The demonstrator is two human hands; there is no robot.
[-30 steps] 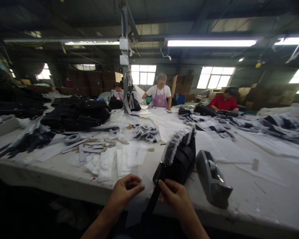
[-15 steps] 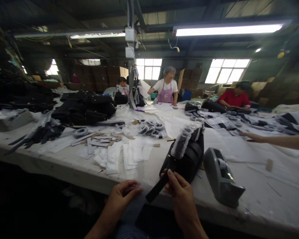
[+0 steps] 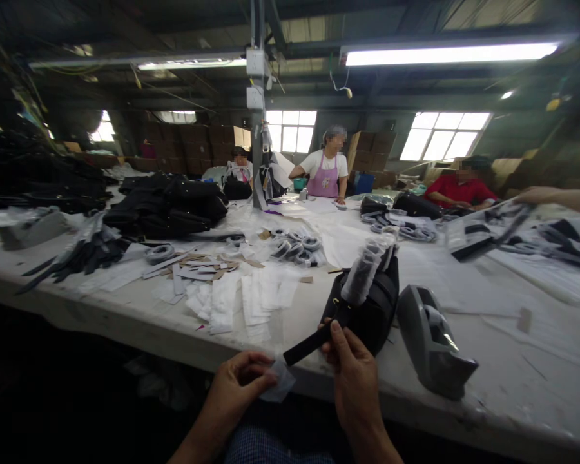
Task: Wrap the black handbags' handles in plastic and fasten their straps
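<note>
Near the table's front edge, my right hand point(image 3: 352, 367) pinches a black strap point(image 3: 305, 345) between thumb and fingers. The strap's free end points left toward my other hand. It belongs to a black bag point(image 3: 379, 306) standing on the table just behind, whose handle point(image 3: 360, 280) is wrapped in translucent white padding. Low at the edge, my left hand point(image 3: 244, 380) is closed on a small translucent white sheet point(image 3: 283, 383). The sheet hangs close beneath the strap's end; whether they touch I cannot tell.
Right of the bag stands a grey tape dispenser point(image 3: 432, 341). White sheets point(image 3: 225, 303), cardboard strips point(image 3: 198, 267) and wrapped rings point(image 3: 294, 248) lie left of centre. Black bags point(image 3: 169, 206) are heaped behind. A co-worker's arm point(image 3: 555, 196) reaches in at right; other people work across the table.
The strap's free end has swung up, now nearer level. The white sheet has come up into clear view at my left hand. The co-worker's hand at right has lifted a wrapped black piece.
</note>
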